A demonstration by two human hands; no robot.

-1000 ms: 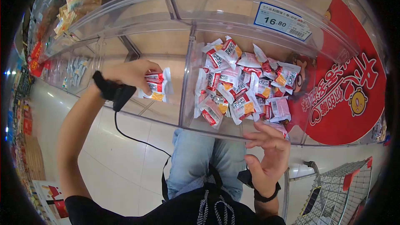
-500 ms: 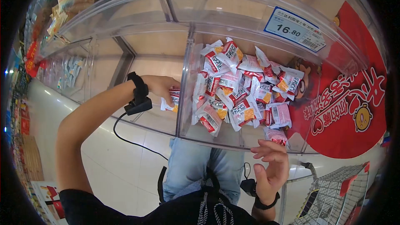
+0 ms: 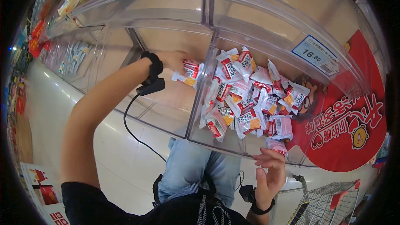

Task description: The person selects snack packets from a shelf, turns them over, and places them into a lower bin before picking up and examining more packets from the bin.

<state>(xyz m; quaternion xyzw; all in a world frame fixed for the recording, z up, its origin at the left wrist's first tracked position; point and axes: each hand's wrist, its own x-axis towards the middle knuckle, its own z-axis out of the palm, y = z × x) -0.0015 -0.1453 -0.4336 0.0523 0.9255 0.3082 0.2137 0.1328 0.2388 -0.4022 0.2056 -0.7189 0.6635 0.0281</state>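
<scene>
My left hand point(image 3: 176, 61) is closed on a red and white snack packet point(image 3: 192, 73), inside the left compartment of a clear plastic bin, close to the divider point(image 3: 199, 100). The fingertips are partly hidden behind the packet. Right of the divider lies a pile of similar wrapped snack packets point(image 3: 250, 118), heaped loosely. Just below the bin's front edge, my right hand point(image 3: 271, 173) is held up with fingers apart and nothing in it. Its fingertips are near one packet point(image 3: 276, 146) at the front corner.
A price tag point(image 3: 315, 54) reading 16.80 is fixed to the bin's back rim. At right hangs a red printed sign point(image 3: 350, 141); a shopping cart point(image 3: 325, 204) stands below it. A further bin section at left holds small packets point(image 3: 76, 58). Cables run from both wristbands.
My left hand has moved toward the back of the left compartment with the packet, which now shows more fully. The view has shifted slightly. My right hand stays by the front edge.
</scene>
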